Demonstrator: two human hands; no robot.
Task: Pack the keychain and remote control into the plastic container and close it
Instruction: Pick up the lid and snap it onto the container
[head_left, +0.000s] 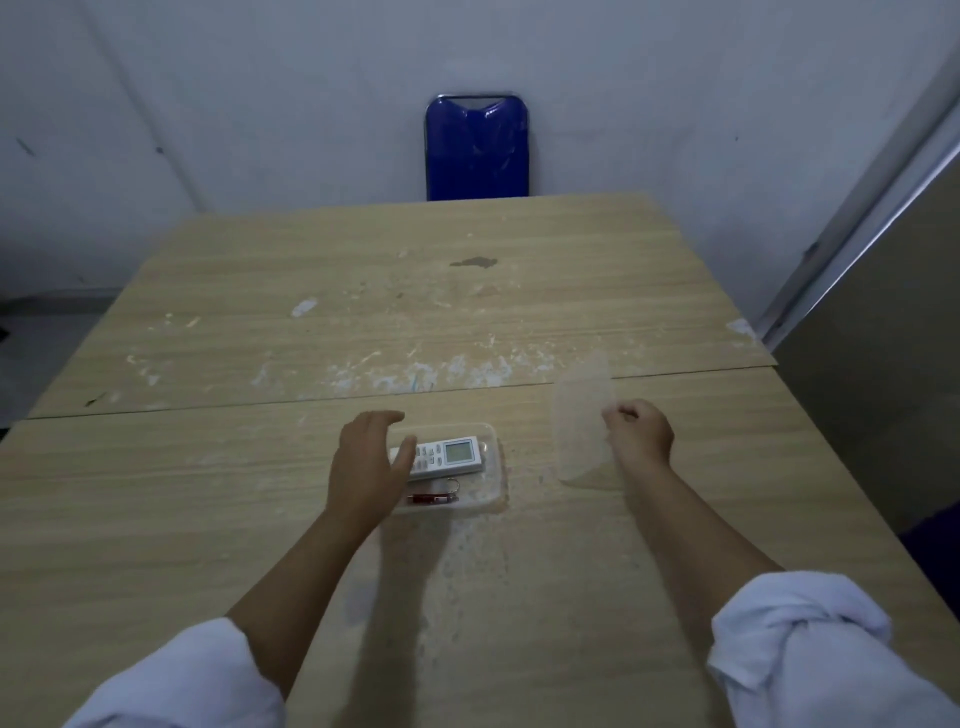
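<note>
— What sits in my clear plastic container (496, 467) on the table?

— A white remote control (451, 456), lying flat, its screen toward the container's right end. Beside its near edge lies the red keychain (434, 498) with a metal ring.

— And the lid (582, 426)?

— Off, translucent, tilted up to the container's right, pinched at its edge in my right hand (638, 435).

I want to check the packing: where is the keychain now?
In the head view, the keychain lies inside the plastic container, along its near side, just in front of the remote control and right of the left hand.
</note>
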